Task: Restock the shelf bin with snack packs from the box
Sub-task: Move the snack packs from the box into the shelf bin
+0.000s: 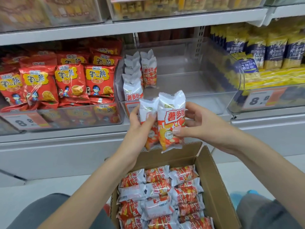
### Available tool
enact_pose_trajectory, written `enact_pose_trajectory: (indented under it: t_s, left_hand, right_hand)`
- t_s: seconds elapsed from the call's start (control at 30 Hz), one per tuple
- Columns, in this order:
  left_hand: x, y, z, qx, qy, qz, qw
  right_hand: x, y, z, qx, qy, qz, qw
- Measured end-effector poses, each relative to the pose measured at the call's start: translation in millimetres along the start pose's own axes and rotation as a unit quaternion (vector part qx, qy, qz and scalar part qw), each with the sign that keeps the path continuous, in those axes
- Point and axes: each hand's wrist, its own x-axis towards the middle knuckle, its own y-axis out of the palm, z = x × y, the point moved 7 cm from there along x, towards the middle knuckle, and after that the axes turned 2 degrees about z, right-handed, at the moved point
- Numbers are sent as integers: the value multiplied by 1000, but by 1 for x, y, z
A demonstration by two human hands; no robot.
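While upright, snack packs (170, 123), between hands

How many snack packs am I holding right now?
2: one pack gripped in the left hand, one pack in the right hand. None visibly hidden behind them.

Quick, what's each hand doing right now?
Left hand: grips a snack pack.
Right hand: grips another snack pack.

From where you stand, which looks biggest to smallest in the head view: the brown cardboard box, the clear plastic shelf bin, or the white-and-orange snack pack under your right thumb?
1. Clear plastic shelf bin and brown cardboard box: too alike to rank, and the box is cut off and nearer.
2. White-and-orange snack pack, clearly smallest.
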Motion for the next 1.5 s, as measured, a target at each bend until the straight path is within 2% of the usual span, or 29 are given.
enact_pose_trajectory:
  t_s: [0.1, 0.2, 0.43, 0.6, 0.77, 0.9, 1.13, 1.27, 1.37, 1.5]
  left_hand:
    - [-3, 12, -3, -13, 16, 51, 998]
    - [-9, 21, -11, 68, 64, 106, 990]
    - [-13, 32, -9, 138, 88, 224, 961]
    - [-13, 32, -10, 96, 115, 168, 974]
    - [-19, 40, -9, 116, 126, 199, 965]
    - [-22, 46, -11, 133, 143, 205, 959]
    - [-20, 46, -4, 127, 123, 210, 962]
    - [-15, 44, 2, 100, 104, 178, 973]
    - [-10, 38, -2, 154, 105, 118, 975]
    - [2, 27, -11, 190, 100, 98, 972]
  right_hand:
    - [-6, 11, 1, 33, -19, 10, 999]
    - [-11, 9, 2, 47, -27, -1, 999]
    - [-17, 20, -6, 44, 16, 43, 998]
    - [-17, 22, -7, 88, 11, 33, 996]
    - [-15, 24, -1, 43, -44, 8, 998]
    - [-14, 30, 1, 51, -72, 30, 996]
    - [-9, 31, -5, 36, -41, 28, 998]
    - [-9, 31, -4, 50, -50, -3, 998]
    - [-7, 24, -5, 60, -55, -45, 996]
    - [-1, 1, 2, 73, -53, -96, 991]
